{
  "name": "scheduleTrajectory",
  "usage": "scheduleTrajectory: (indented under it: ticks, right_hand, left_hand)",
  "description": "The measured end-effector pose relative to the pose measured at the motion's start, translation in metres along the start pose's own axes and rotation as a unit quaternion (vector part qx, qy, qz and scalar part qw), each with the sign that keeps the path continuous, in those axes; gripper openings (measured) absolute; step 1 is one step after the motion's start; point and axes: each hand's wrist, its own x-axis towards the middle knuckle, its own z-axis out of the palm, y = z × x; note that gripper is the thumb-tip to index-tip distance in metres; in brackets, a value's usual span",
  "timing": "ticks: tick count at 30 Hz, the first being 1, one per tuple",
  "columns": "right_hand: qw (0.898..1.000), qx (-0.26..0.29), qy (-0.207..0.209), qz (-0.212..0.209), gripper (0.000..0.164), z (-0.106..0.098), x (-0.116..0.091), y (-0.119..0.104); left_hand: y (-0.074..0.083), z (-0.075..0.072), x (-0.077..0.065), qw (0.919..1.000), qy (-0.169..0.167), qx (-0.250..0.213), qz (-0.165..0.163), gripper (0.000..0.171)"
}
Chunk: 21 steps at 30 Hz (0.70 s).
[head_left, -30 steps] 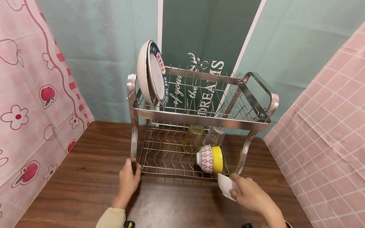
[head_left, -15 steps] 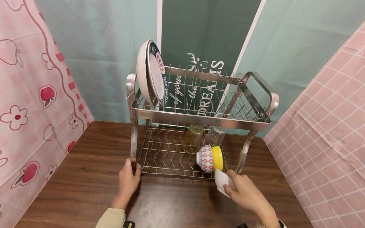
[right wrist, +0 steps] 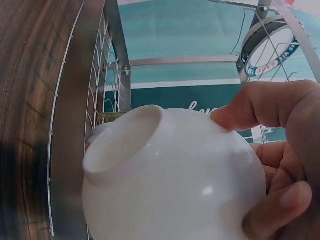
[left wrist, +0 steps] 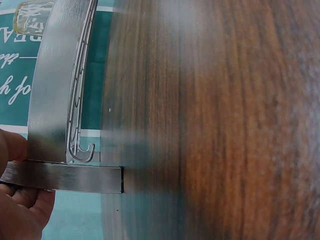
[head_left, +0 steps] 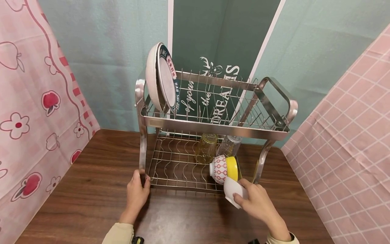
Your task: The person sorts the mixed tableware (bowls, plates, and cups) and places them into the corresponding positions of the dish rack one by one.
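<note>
My left hand [head_left: 137, 191] grips the lower front left leg of a two-tier metal dish rack [head_left: 213, 128]; in the left wrist view its thumb and fingers [left wrist: 42, 205] close round the flat metal upright. My right hand [head_left: 259, 203] holds a small white bowl [head_left: 234, 191] by its edge, tilted, at the front right of the lower tier. The right wrist view shows this bowl's round foot toward the camera. Just behind it, a red-and-white patterned bowl with a yellow one [head_left: 232, 167] nested against it lies sideways on the lower tier, partly covered by the white bowl.
Upside down behind the bowls stand a yellowish glass [head_left: 207, 149] and a clear glass [head_left: 230, 145]. A large white bowl [head_left: 153, 78] and a blue-rimmed plate [head_left: 167, 78] lean at the upper tier's left end. The brown wooden table [head_left: 76, 203] extends in front; curtains surround it.
My right hand has moved left and slightly up with the white bowl, which now overlaps the patterned and yellow bowls in the head view. The left hand stays on the rack leg.
</note>
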Motion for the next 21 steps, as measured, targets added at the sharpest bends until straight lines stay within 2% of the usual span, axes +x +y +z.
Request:
scheduleTrajectory:
  ticks: [6,13,21]
  right_hand:
    - [0.999,0.032,0.004,0.003,0.021,0.003,0.0,-0.001]
    - [0.993,0.106,-0.016,0.043,0.02,0.003,0.002,-0.008]
    - [0.983,0.171,0.021,0.061,0.017,0.012,0.007,-0.018]
  left_hand:
    - [-0.001,0.0,0.0,1.0,0.002,-0.001,-0.002,0.031]
    - [-0.001,0.0,-0.001,1.0,-0.002,0.0,-0.007,0.03]
    - [0.0,0.0,0.0,0.9999,-0.004,0.001,-0.014,0.03]
